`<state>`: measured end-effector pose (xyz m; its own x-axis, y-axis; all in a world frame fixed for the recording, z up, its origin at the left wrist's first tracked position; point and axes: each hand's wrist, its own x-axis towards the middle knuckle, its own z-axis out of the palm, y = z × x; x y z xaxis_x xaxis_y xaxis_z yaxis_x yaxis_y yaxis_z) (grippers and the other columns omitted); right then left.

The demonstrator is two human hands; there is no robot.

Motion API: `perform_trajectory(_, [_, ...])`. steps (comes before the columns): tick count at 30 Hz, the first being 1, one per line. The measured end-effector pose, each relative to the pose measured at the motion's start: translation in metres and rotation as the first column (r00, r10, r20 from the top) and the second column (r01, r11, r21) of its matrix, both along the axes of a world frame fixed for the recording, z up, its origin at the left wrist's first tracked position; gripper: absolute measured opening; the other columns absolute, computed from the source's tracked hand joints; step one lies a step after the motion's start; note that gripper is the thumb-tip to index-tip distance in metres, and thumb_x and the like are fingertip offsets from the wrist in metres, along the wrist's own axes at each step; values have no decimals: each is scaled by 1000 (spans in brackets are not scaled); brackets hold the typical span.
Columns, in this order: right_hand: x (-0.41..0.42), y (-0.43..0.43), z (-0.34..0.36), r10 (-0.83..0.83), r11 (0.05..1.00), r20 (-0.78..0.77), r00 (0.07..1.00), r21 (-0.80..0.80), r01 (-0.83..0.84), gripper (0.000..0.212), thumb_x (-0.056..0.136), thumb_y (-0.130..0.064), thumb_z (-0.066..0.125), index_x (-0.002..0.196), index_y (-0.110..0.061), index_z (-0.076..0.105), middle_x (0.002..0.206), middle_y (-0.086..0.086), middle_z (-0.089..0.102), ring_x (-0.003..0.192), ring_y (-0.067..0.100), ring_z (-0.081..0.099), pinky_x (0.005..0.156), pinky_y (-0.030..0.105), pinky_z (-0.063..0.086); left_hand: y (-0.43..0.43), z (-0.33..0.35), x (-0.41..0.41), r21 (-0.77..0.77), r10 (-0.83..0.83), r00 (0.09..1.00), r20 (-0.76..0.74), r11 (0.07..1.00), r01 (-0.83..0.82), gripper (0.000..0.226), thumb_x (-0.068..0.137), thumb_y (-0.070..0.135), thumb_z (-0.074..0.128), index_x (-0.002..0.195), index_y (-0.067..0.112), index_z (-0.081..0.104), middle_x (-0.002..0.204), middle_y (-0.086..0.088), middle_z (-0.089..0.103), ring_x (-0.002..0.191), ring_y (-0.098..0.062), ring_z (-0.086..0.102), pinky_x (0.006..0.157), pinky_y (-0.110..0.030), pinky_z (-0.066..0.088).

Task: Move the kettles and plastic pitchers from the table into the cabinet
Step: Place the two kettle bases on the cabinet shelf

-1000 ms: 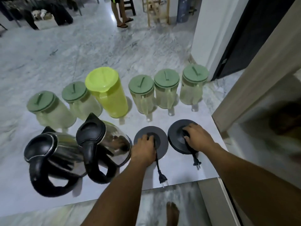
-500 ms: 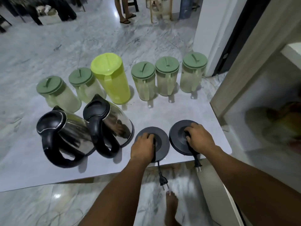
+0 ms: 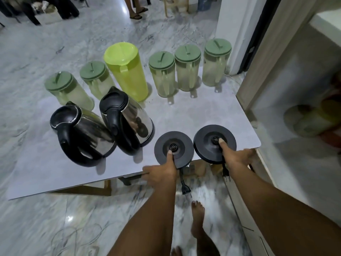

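Observation:
Two steel kettles with black lids and handles stand on the grey table [image 3: 46, 174]: the left kettle [image 3: 83, 132] and the right kettle [image 3: 127, 121]. Behind them is a row of pitchers: a tall lime-green pitcher [image 3: 127, 71] and several clear pitchers with dull green lids [image 3: 162, 74]. Two black round kettle bases sit at the table's near edge. My left hand [image 3: 164, 170] grips the left base [image 3: 173, 148], thumb on top. My right hand [image 3: 238, 157] grips the right base [image 3: 214, 141] the same way. Power cords with plugs [image 3: 185, 189] hang below the edge.
An open cabinet [image 3: 304, 126] stands at the right, its inside blurred, with a white door frame beside it. A marble floor lies all around. My bare foot [image 3: 198, 218] is below the table edge. Another person's feet [image 3: 136, 13] stand far back.
My view has pulled back from the table. Both hands have slid from the tops of the bases to their near rims, and the bases now overhang the table edge.

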<state>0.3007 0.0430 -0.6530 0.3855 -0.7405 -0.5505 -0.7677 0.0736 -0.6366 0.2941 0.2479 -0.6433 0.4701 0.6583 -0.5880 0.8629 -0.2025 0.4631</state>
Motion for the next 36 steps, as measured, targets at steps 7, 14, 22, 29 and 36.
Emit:
perform_trajectory(7, [2, -18, -59, -155, 940, 98, 983, 321, 116, 118, 16, -74, 84, 116, -15, 64, 111, 8, 71, 100, 34, 68, 87, 52, 59, -10, -43, 11, -733, 364, 930, -58, 617, -287, 50, 81, 30, 85, 110, -2, 61, 106, -21, 73, 75, -29, 74, 63, -35, 65])
perform_trajectory(14, [-12, -4, -9, -170, 811, 200, 965, 585, 22, 27, 92, -23, 71, 114, -11, 61, 110, 14, 72, 96, 30, 71, 93, 48, 56, 10, -38, 10, -838, 369, 929, -25, 500, -221, 50, 89, 18, 76, 133, 2, 59, 117, -22, 74, 97, -30, 76, 59, -31, 65])
perform_trajectory(22, [-59, 8, 67, -195, 863, 402, 895, 504, -38, 18, 99, -16, 61, 115, -9, 59, 95, 12, 71, 67, 20, 73, 48, 26, 57, 43, 13, -7, -884, 250, 961, 117, 467, -14, 47, 92, 13, 73, 135, 2, 56, 122, -26, 69, 84, -28, 73, 44, -23, 57])
perform_trajectory(29, [-198, 22, 138, -285, 930, 555, 782, 356, 86, 25, 97, -18, 63, 115, -1, 61, 85, 15, 69, 66, 26, 68, 54, 36, 60, 51, 101, -63, -871, -57, 922, 383, 309, 381, 43, 94, 9, 70, 135, 3, 59, 123, -20, 71, 95, -29, 74, 66, -32, 65])
perform_trajectory(36, [-385, -4, 220, -372, 928, 647, 665, 251, 275, 30, 92, -17, 69, 113, 2, 59, 105, 25, 69, 75, 27, 67, 53, 33, 58, -10, 169, -142, -799, -444, 730, 520, 51, 600, 50, 94, 15, 69, 142, 9, 55, 128, -13, 71, 113, -27, 70, 74, -30, 65])
